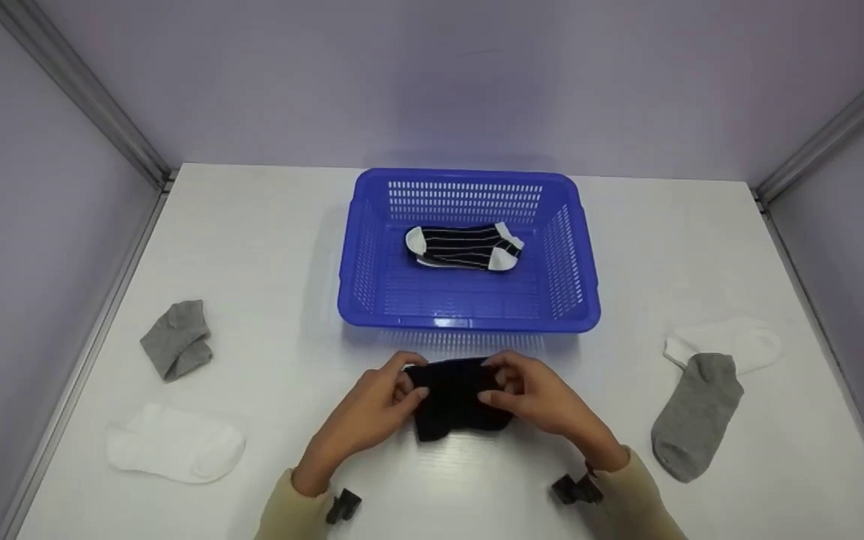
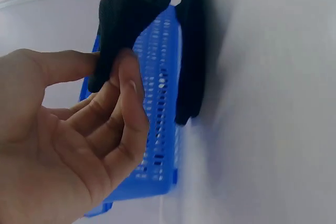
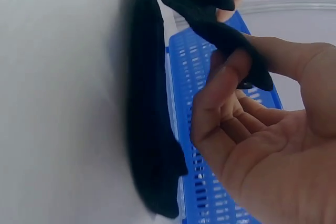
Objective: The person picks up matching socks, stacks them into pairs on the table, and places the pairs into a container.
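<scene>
A black sock (image 1: 456,379) is stretched between both hands, just in front of the blue basket. My left hand (image 1: 376,409) pinches its left end between thumb and fingers; the left wrist view shows that folded end of the held sock (image 2: 114,35). The opposite end is pinched by my right hand (image 1: 544,394), with the cloth (image 3: 236,40) hanging between thumb and forefinger. Beneath the raised sock, a second black sock (image 3: 152,114) lies flat on the table, seen edge-on in both wrist views.
The blue basket (image 1: 469,325) holds black-and-white striped socks (image 1: 458,246). On the left lie a folded grey sock (image 1: 177,340) and a white sock (image 1: 177,442). To the right, a grey sock (image 1: 697,416) overlaps a white one (image 1: 747,343). Walls enclose the white table (image 1: 267,240).
</scene>
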Tool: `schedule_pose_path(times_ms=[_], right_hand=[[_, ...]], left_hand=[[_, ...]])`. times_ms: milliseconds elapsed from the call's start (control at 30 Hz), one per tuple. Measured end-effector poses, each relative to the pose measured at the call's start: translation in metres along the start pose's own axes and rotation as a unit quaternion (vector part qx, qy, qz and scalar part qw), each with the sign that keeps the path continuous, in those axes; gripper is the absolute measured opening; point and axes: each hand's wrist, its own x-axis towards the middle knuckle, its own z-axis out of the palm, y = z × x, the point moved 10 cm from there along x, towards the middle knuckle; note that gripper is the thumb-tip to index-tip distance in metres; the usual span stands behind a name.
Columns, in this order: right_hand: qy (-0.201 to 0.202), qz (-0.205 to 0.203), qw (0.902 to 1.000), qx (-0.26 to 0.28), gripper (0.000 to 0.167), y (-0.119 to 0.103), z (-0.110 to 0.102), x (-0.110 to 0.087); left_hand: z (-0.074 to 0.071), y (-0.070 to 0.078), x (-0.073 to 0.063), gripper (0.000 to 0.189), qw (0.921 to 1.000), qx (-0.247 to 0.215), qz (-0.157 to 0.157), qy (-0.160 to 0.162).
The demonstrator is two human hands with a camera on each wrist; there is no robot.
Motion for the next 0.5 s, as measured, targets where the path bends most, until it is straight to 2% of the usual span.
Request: schedule_pose_path(times_ms=[133, 333, 500], right_hand=[[0.013, 0.016, 0.9988, -0.045, 0.042, 0.008, -0.006, -0.006], [0.037, 0.034, 0.9946, -0.091, 0.041, 0.012, -0.012, -0.008], [0.076, 0.059, 0.9866, -0.132, 0.038, 0.015, -0.017, -0.008]], left_hand=[[0.01, 0.002, 0.008, 0.028, 0.9982, 0.056, -0.001, 0.018], [0.016, 0.011, 0.01, 0.025, 0.9893, 0.136, -0.013, 0.051], [0.031, 0.015, 0.011, 0.034, 0.9859, 0.163, -0.008, 0.035]])
